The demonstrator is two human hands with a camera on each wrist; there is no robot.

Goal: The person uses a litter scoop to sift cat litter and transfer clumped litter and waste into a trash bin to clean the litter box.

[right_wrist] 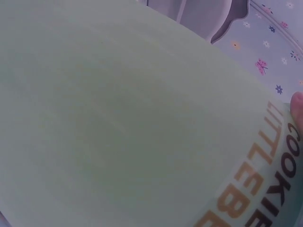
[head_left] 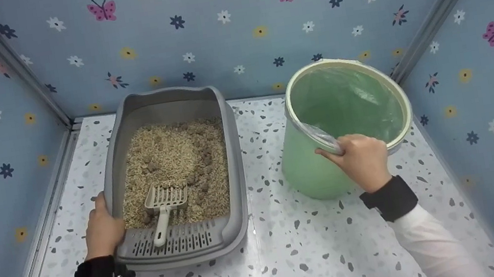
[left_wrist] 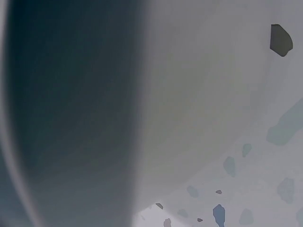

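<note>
A grey litter box (head_left: 234, 160) stands on the left, holding tan pellet litter (head_left: 170, 153) with darker clumps. A pale slotted litter scoop (head_left: 167, 205) lies in it, its handle over the perforated front ledge. My left hand (head_left: 102, 228) holds the box's left side near the front; some fingers are hidden. On the right is a green trash bin (head_left: 317, 172) with a cream rim and a clear liner (head_left: 357, 86). The right hand (head_left: 363, 159) grips the bin's near rim and the liner edge. Brown lettering (right_wrist: 255, 175) shows on the bin in the right wrist view.
Speckled white flooring (head_left: 275, 253) lies between and in front of the two containers. Blue walls (head_left: 234, 26) with flowers and butterflies enclose the back and both sides. The left wrist view is mostly blurred, with speckled floor (left_wrist: 246, 189) at lower right.
</note>
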